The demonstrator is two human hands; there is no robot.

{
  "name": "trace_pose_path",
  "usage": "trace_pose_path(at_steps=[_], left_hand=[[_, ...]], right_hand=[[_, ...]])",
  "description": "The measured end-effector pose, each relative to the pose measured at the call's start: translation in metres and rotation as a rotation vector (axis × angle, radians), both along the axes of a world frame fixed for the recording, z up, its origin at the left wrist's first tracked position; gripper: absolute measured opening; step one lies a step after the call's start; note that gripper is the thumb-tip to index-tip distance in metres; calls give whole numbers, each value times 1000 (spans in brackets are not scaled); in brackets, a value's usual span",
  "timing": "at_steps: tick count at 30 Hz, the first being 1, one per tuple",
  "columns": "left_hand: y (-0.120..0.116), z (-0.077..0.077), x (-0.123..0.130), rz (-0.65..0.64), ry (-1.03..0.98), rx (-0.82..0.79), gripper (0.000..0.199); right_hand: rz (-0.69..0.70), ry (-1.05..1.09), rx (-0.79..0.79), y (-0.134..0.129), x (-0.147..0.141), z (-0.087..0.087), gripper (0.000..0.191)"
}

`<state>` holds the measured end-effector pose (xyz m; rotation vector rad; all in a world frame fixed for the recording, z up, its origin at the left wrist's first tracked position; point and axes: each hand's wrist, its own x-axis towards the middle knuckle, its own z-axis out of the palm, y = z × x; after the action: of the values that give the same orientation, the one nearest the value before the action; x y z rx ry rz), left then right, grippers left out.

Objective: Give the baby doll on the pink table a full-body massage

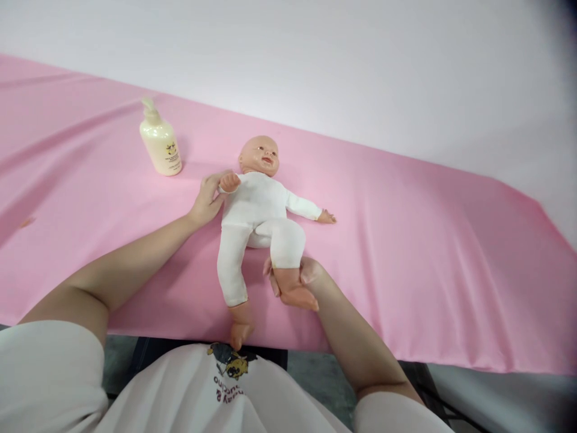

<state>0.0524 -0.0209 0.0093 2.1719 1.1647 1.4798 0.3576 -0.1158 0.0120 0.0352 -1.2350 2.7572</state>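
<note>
A baby doll (256, 198) with a white cloth body lies face up on the pink cloth, its head away from me. My left hand (210, 197) is at the doll's raised arm on the left, its fingers partly hidden behind the doll's small hand and sleeve. Under the doll's bent leg, my right hand (309, 270) is wrapped round the lower leg just above the foot, with the fingertips showing on the left side. The doll's other leg stretches toward me, its foot by the table's front edge.
A cream pump bottle (162, 144) stands behind my left hand, left of the doll's head. The pink cloth (419, 258) covers the table, with folds at both sides. A white wall (315, 54) rises behind it. My shirt front is close to the near edge.
</note>
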Motion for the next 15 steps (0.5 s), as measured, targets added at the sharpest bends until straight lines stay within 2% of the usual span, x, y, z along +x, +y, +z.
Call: trace_pose_path(at_steps=[3,5,7,11,15], left_hand=[[7,-6,-3,17,-146,-65,63],[13,-11,-4,20,-234,-106,69],[19,-15,-5,37,-315,-129,71],[28,-23,-9,82,-455,-174,67],[34,-31,-14,101,-570,-256,69]], right_hand=[[385,30,138,9,-3,-5,84],[512,31,211,12,-6,-5,91],[529,-47,268,10,-8,-1,92],[388,-254,447,4,-8,13,71],[363,-229,531,0,-8,19,51]])
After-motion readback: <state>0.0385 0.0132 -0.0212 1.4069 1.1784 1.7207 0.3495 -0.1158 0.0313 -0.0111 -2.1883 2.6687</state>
